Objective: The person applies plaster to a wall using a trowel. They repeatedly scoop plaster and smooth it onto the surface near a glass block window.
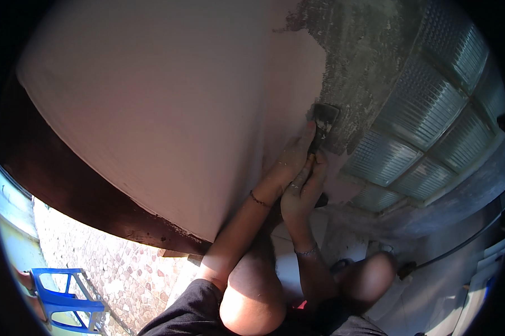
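A scraper (326, 115) with a broad, smeared blade lies against the wall, at the lower left edge of a rough grey patch (370, 67) of plaster. My left hand (295, 155) is closed around the scraper's handle, one finger stretched up toward the blade. Just below and to the right, my right hand (304, 193) also grips the lower part of the handle, its fingers bent and marked with grey smears. The hands touch each other and hide most of the handle.
Ribbed glass blocks (426, 112) border the grey patch on the right. A smooth pale wall (151, 101) stands to the left, with a dark brown edge (95, 190). A blue plastic stool (67, 302) is at the lower left on stone-patterned paving (123, 274). My bent knees are close below.
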